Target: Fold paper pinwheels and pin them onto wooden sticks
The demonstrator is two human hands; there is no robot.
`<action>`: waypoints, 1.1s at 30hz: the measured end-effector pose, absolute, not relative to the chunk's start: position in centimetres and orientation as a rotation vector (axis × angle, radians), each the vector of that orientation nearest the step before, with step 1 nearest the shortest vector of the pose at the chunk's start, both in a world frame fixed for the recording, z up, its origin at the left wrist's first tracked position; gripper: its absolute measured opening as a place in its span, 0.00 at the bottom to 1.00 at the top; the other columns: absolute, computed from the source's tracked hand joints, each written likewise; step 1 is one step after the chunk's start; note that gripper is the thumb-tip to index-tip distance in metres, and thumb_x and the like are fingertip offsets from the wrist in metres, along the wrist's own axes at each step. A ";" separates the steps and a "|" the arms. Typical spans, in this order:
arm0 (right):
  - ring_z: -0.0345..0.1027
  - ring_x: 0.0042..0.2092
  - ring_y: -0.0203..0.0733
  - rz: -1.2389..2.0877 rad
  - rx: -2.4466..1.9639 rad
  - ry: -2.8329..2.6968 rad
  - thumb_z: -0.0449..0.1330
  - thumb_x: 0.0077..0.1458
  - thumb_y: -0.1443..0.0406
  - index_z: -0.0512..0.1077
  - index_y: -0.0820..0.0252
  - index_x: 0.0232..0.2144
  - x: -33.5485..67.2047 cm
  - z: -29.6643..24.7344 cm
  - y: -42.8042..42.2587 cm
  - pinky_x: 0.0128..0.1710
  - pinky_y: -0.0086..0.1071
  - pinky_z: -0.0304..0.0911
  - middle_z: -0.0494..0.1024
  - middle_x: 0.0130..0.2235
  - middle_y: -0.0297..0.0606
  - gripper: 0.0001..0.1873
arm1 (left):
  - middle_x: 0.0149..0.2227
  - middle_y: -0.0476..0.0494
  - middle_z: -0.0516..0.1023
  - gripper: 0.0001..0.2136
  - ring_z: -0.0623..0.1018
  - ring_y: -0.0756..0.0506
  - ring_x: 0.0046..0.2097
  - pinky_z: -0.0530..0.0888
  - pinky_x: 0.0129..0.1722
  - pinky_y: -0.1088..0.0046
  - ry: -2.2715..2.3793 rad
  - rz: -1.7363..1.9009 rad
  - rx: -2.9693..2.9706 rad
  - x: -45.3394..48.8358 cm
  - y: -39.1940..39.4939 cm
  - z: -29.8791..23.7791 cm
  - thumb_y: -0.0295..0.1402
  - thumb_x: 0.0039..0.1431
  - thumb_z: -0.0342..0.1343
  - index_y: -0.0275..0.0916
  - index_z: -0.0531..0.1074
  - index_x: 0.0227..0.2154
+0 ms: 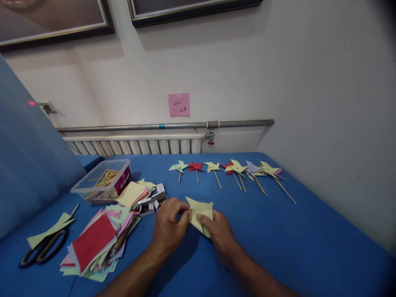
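Note:
A pale yellow paper piece [201, 211], partly folded, is between my two hands over the blue table. My right hand [221, 231] grips its right side, thumb pressed on the front. At its left edge my left hand [171, 220] pinches with thumb and forefinger; whether it holds only paper or something small too is hidden. Just behind my left hand stand small open boxes [152, 204] with small metal bits inside. Several finished paper pinwheels on sticks lie in a row farther back, among them a red pinwheel [196, 166] and a yellow pinwheel [236, 166].
Stacks of coloured paper [95, 241] spread to the left. Black-handled scissors [51, 247] lie beyond them, a paper strip [51, 230] across the blades. A clear plastic tub [82, 185] holds wooden sticks. Behind the blue table [278, 247] are a radiator [148, 145] and a pipe [247, 123].

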State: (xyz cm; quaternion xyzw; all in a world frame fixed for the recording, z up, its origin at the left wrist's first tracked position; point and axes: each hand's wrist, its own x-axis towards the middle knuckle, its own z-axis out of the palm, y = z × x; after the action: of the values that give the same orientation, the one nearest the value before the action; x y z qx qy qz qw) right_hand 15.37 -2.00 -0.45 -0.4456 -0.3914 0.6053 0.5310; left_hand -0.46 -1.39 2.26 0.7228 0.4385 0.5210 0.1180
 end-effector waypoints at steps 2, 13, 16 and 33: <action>0.77 0.34 0.48 1.447 -1.052 -0.935 0.71 0.46 0.57 0.84 0.59 0.36 15.3 -0.4 -2.0 0.38 0.36 0.69 0.86 0.32 0.37 0.15 | 0.31 0.46 0.79 0.08 0.76 0.46 0.35 0.66 0.39 0.68 1.250 1.581 2.395 -0.5 -1.6 2.2 0.26 0.65 0.57 0.39 0.77 0.31; 0.76 0.34 0.48 1.478 -0.916 -0.899 0.72 0.47 0.56 0.83 0.60 0.38 15.1 -0.3 -1.9 0.38 0.36 0.68 0.86 0.34 0.38 0.17 | 0.33 0.43 0.77 0.09 0.72 0.45 0.35 0.62 0.37 0.65 1.174 1.484 2.815 -1.0 -1.5 2.6 0.25 0.70 0.53 0.38 0.77 0.34; 0.74 0.34 0.47 1.485 -0.918 -0.894 0.72 0.47 0.56 0.83 0.60 0.37 15.1 -0.3 -2.0 0.36 0.35 0.66 0.84 0.32 0.37 0.17 | 0.34 0.43 0.78 0.10 0.71 0.44 0.36 0.62 0.37 0.64 1.155 1.462 2.838 -1.1 -1.5 2.7 0.24 0.70 0.52 0.38 0.77 0.34; 0.69 0.30 0.42 1.488 -0.967 -0.938 0.72 0.47 0.53 0.80 0.62 0.37 15.3 -0.7 -2.0 0.32 0.32 0.62 0.81 0.29 0.35 0.20 | 0.34 0.42 0.78 0.12 0.71 0.44 0.36 0.63 0.38 0.63 1.113 1.299 2.856 -1.3 -1.5 2.8 0.26 0.71 0.51 0.39 0.78 0.35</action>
State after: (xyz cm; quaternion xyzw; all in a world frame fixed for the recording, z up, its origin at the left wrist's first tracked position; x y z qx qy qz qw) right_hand 15.34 -2.01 -0.69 -0.4063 -0.3942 0.6254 0.5371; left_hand -1.32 -1.51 2.80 0.8542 0.3328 0.3885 -0.0933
